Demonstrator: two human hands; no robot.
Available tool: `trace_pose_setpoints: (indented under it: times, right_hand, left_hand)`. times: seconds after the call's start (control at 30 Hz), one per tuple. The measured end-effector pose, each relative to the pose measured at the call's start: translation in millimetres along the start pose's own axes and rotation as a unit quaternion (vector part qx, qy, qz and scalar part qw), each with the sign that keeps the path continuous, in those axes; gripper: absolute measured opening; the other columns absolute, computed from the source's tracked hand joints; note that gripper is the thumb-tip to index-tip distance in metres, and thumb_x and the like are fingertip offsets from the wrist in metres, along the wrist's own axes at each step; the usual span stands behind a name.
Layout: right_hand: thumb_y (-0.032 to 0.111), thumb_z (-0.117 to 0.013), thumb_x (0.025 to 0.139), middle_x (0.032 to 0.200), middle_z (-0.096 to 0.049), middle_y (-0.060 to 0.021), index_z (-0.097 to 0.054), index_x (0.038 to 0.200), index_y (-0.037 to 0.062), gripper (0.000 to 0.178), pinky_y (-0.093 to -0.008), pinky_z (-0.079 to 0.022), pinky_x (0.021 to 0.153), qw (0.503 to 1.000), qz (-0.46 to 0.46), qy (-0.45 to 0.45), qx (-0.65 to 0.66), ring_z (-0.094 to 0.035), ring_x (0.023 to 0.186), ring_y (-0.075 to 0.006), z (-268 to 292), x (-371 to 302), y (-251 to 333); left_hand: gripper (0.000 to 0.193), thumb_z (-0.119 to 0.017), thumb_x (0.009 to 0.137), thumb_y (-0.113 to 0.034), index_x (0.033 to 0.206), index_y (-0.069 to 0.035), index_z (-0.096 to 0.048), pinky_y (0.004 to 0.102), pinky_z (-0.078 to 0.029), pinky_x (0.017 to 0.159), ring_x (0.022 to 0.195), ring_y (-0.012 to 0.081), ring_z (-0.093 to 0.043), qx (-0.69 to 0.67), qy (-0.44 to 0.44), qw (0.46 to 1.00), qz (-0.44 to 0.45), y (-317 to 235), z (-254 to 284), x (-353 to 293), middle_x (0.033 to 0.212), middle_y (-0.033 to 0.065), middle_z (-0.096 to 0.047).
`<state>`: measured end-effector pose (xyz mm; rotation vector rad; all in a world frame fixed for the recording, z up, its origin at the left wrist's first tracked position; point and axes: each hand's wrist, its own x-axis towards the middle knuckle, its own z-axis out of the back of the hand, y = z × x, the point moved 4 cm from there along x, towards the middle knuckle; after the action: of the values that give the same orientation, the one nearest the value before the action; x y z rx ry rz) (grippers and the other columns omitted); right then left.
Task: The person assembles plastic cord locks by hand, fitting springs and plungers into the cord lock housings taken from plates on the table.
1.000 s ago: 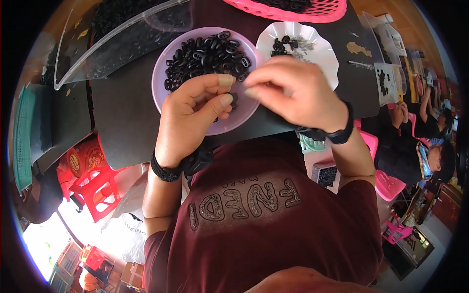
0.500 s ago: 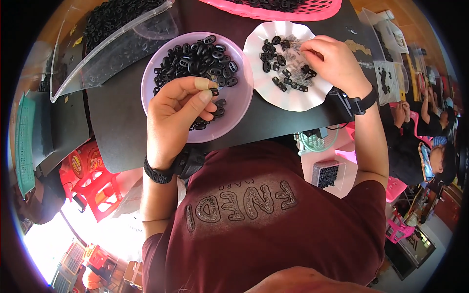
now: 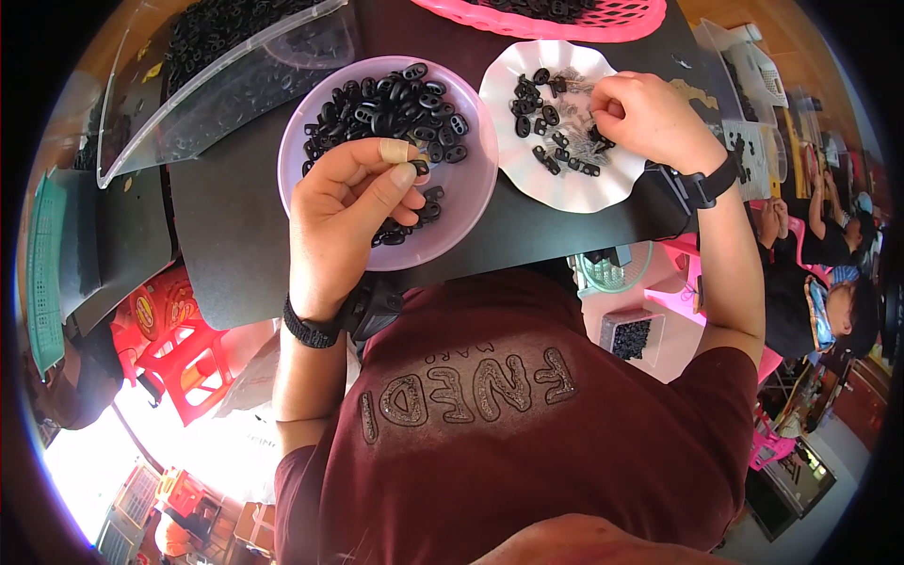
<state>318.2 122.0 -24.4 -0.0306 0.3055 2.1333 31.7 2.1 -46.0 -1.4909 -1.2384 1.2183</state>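
My left hand (image 3: 344, 207) is raised over a lilac bowl (image 3: 482, 193). Its thumb and taped index finger pinch a small black plastic piece (image 3: 420, 168). Beneath it, the bowl holds a heap of black oval two-holed plastic pieces (image 3: 400, 104). Over the right side of a white wavy-rimmed plate (image 3: 565, 196), my right hand (image 3: 650, 118) has its fingers curled together; whatever may be between the fingertips is hidden. Thin silvery bits (image 3: 570, 118), apparently small springs, lie on the plate. Several black plastic pieces (image 3: 549, 115) are scattered among them.
A clear bin (image 3: 240, 89) of black parts stands at the far left, and a pink basket (image 3: 603, 21) at the far edge. The dark table's (image 3: 508, 235) near edge runs before my torso. Other people (image 3: 800, 292) sit at the right. A red stool (image 3: 193, 372) stands at lower left.
The whole view has shifted slightly, bowl and plate appearing a little to the right. My right hand's fingers are curled more tightly over the plate. My left hand keeps its pinch on the black piece.
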Motion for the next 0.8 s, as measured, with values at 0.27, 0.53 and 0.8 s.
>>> trace_pose_setpoints:
  times: [0.27,0.53,0.8]
  right_hand:
    - [0.007,-0.064,0.077,0.075,-0.064,-0.0097,-0.063,0.085,0.0010,0.010,-0.0279,-0.049,0.063,0.974,-0.038,-0.087,0.205,-0.062,0.065,-0.0179,8,-14,12]
    - [0.009,-0.066,0.088,0.078,-0.059,0.0043,-0.063,0.094,0.0025,0.009,-0.0173,-0.042,0.055,0.771,-0.037,0.042,0.634,-0.052,0.063,-0.0013,-20,-16,123]
    - [0.013,-0.065,0.087,0.078,-0.061,0.0008,-0.064,0.094,0.0001,0.015,-0.0193,-0.044,0.054,0.730,-0.036,0.052,0.681,-0.054,0.061,-0.0049,-32,6,143]
  left_hand:
    - [0.019,-0.062,0.092,-0.002,0.110,0.003,-0.063,0.0235,-0.054,0.065,0.075,0.0122,-0.065,-0.029,-0.029,0.999,-0.014,-4,3,-2,0.093,0.0104,-0.069]
    - [0.019,-0.063,0.092,-0.005,0.109,0.002,-0.063,0.0232,-0.055,0.066,0.077,0.0123,-0.066,-0.111,-0.014,0.994,-0.002,-4,-7,2,0.094,0.0100,-0.069]
    - [0.015,-0.062,0.092,-0.004,0.106,0.000,-0.064,0.0229,-0.054,0.066,0.080,0.0119,-0.065,-0.115,-0.023,0.993,-0.020,-5,-2,-5,0.097,0.0070,-0.067]
